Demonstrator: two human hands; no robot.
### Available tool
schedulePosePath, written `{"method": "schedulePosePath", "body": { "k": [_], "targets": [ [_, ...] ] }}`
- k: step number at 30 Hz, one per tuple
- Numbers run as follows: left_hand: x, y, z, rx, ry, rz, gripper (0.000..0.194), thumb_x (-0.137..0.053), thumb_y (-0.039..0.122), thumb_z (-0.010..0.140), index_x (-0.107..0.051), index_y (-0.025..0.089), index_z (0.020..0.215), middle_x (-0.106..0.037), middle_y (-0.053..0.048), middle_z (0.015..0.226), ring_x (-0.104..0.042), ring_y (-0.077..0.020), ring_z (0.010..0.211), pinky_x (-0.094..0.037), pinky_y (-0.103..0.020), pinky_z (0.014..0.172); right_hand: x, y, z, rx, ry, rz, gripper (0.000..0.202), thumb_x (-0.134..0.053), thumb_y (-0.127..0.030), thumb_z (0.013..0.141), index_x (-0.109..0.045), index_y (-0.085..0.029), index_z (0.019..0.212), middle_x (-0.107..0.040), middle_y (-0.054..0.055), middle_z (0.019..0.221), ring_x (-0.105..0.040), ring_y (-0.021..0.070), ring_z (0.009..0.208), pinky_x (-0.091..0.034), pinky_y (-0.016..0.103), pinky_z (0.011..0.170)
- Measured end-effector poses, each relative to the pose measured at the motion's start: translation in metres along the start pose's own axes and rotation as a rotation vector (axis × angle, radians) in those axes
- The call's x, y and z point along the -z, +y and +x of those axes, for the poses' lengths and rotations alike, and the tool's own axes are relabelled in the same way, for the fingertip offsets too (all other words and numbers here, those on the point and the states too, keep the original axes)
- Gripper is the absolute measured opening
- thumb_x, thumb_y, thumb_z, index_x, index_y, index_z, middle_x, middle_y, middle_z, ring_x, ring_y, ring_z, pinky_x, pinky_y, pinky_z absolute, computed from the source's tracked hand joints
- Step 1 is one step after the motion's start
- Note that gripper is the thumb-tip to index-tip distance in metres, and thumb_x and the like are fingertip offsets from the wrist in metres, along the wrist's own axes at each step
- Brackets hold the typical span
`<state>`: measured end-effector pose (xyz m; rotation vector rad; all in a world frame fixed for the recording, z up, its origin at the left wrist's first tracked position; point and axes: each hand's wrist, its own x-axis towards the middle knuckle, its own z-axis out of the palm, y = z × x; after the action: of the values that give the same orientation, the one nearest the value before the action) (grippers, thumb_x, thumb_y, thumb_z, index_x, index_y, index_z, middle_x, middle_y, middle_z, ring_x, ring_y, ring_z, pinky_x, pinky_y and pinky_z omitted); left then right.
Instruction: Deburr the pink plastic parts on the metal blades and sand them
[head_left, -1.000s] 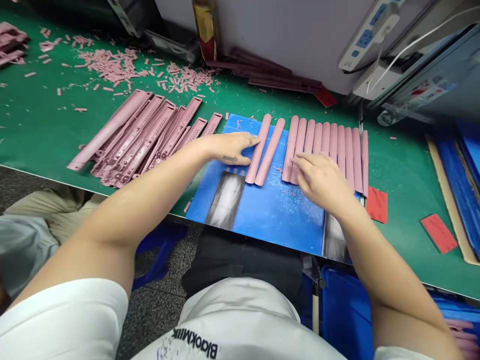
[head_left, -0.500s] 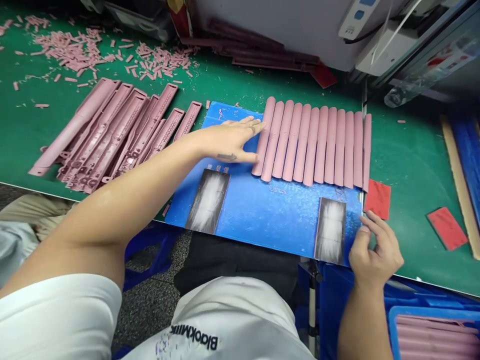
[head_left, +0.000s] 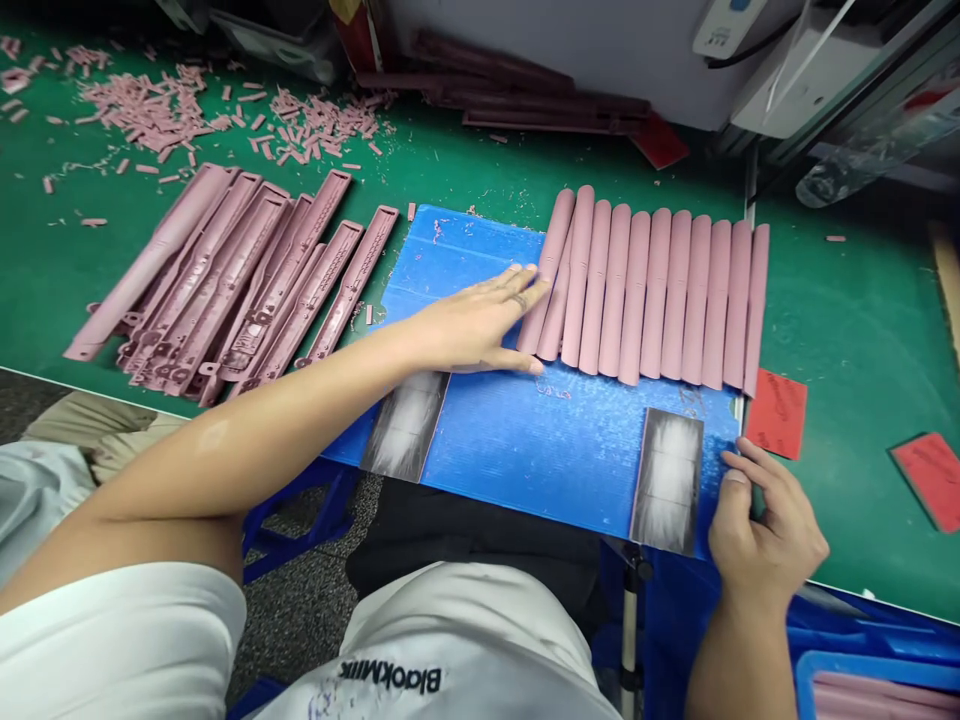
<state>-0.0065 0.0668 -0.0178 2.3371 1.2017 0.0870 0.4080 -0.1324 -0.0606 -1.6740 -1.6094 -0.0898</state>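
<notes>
My left hand (head_left: pixel 491 322) lies open over the blue board (head_left: pixel 517 450), its fingertips touching the leftmost of a row of long pink plastic shells (head_left: pixel 636 300). The shells lie side by side, rounded faces up. The two at the left end slant more than the others, and a narrow gap shows beside them. At the board's right edge, my right hand (head_left: pixel 772 530) is closed, thumb and fingers curled near each other. Whether it pinches anything is hidden. Two dark pads with worn white middles, a left pad (head_left: pixel 401 425) and a right pad (head_left: pixel 667 480), are on the board's near side.
To the left lies a pile of pink shells (head_left: pixel 225 280), many showing their hollow sides. Pink scraps (head_left: pixel 150 110) litter the green table (head_left: pixel 420 165) behind. Red sanding pads (head_left: pixel 778 412) lie at right. A blue bin (head_left: pixel 806 690) with pink pieces stands below.
The view has shifted a little. My left hand has moved right and nearer to me, and the leftmost shells have tilted against the row. My right hand keeps its place by the board's edge.
</notes>
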Motion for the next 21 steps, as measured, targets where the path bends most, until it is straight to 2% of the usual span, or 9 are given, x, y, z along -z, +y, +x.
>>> {"method": "schedulePosePath", "body": {
  "k": [2, 4, 6, 7, 10, 13, 16, 18, 21],
  "targets": [
    [0.010, -0.015, -0.027, 0.060, 0.133, -0.032, 0.104, -0.070, 0.080, 0.108, -0.039, 0.024, 0.190, -0.035, -0.015, 0.197, -0.032, -0.0438, 0.183, -0.028, -0.059, 0.150, 0.000, 0.003, -0.001, 0.005, 0.008, 0.007, 0.021, -0.069, -0.032, 0.111, -0.088, -0.024, 0.107, -0.090, 0.012, 0.123, -0.089, 0.0364, 0.113, -0.071, 0.060, 0.107],
    [0.015, -0.029, -0.061, 0.119, 0.333, -0.059, 0.087, -0.068, 0.072, 0.111, -0.054, 0.024, 0.182, -0.053, -0.014, 0.187, -0.047, -0.0432, 0.176, -0.035, -0.063, 0.148, 0.000, 0.007, -0.003, 0.013, 0.006, 0.002, 0.021, -0.069, -0.031, 0.111, -0.089, -0.024, 0.109, -0.090, 0.012, 0.123, -0.089, 0.0364, 0.114, -0.071, 0.060, 0.107],
    [0.014, -0.035, -0.091, 0.131, 0.492, -0.076, 0.070, -0.066, 0.063, 0.114, -0.066, 0.026, 0.173, -0.066, -0.013, 0.176, -0.059, -0.0410, 0.167, -0.042, -0.062, 0.145, 0.000, 0.008, -0.003, 0.044, -0.007, -0.016, 0.021, -0.069, -0.031, 0.112, -0.088, -0.023, 0.111, -0.090, 0.013, 0.125, -0.088, 0.0361, 0.115, -0.071, 0.059, 0.107],
    [0.012, -0.035, -0.099, 0.114, 0.525, -0.075, 0.064, -0.065, 0.059, 0.115, -0.070, 0.027, 0.170, -0.068, -0.012, 0.174, -0.062, -0.0400, 0.164, -0.044, -0.061, 0.145, 0.001, 0.007, -0.001, 0.074, -0.015, -0.023, 0.021, -0.069, -0.030, 0.112, -0.088, -0.023, 0.112, -0.090, 0.014, 0.126, -0.088, 0.0358, 0.116, -0.071, 0.058, 0.107],
    [0.003, -0.018, -0.087, -0.014, 0.427, -0.027, 0.059, -0.060, 0.050, 0.117, -0.071, 0.024, 0.169, -0.064, -0.013, 0.178, -0.059, -0.0382, 0.167, -0.041, -0.059, 0.146, -0.003, -0.010, 0.017, 0.204, -0.075, -0.011, 0.021, -0.068, -0.029, 0.112, -0.087, -0.024, 0.120, -0.089, 0.014, 0.132, -0.087, 0.0348, 0.120, -0.070, 0.058, 0.111],
    [-0.002, 0.008, -0.037, -0.165, 0.188, 0.059, 0.069, -0.062, 0.047, 0.117, -0.059, 0.016, 0.179, -0.048, -0.018, 0.190, -0.043, -0.0376, 0.179, -0.031, -0.055, 0.151, -0.023, -0.045, 0.054, 0.333, -0.236, 0.015, 0.030, -0.066, -0.033, 0.115, -0.083, -0.026, 0.138, -0.084, 0.014, 0.149, -0.082, 0.0363, 0.137, -0.065, 0.061, 0.122],
    [-0.007, 0.025, 0.003, -0.212, 0.000, 0.127, 0.084, -0.066, 0.049, 0.116, -0.043, 0.011, 0.188, -0.032, -0.020, 0.197, -0.027, -0.0362, 0.186, -0.025, -0.049, 0.152, -0.060, -0.084, 0.098, 0.431, -0.440, -0.006, 0.045, -0.059, -0.038, 0.118, -0.076, -0.023, 0.157, -0.072, 0.018, 0.167, -0.070, 0.0392, 0.156, -0.057, 0.066, 0.132],
    [-0.014, 0.028, 0.010, -0.189, -0.020, 0.163, 0.085, -0.062, 0.048, 0.118, -0.038, 0.010, 0.190, -0.029, -0.020, 0.197, -0.025, -0.0345, 0.187, -0.025, -0.048, 0.152, -0.086, -0.105, 0.121, 0.490, -0.555, -0.038, 0.054, -0.052, -0.038, 0.120, -0.069, -0.018, 0.167, -0.063, 0.019, 0.178, -0.062, 0.0399, 0.165, -0.050, 0.068, 0.138],
    [-0.028, 0.029, 0.001, -0.150, 0.051, 0.205, 0.079, -0.056, 0.045, 0.121, -0.038, 0.009, 0.189, -0.031, -0.020, 0.196, -0.028, -0.0331, 0.186, -0.027, -0.046, 0.151, -0.118, -0.124, 0.142, 0.548, -0.714, -0.129, 0.060, -0.046, -0.036, 0.121, -0.063, -0.009, 0.172, -0.054, 0.022, 0.183, -0.054, 0.0413, 0.171, -0.041, 0.072, 0.143]
  ]
}}
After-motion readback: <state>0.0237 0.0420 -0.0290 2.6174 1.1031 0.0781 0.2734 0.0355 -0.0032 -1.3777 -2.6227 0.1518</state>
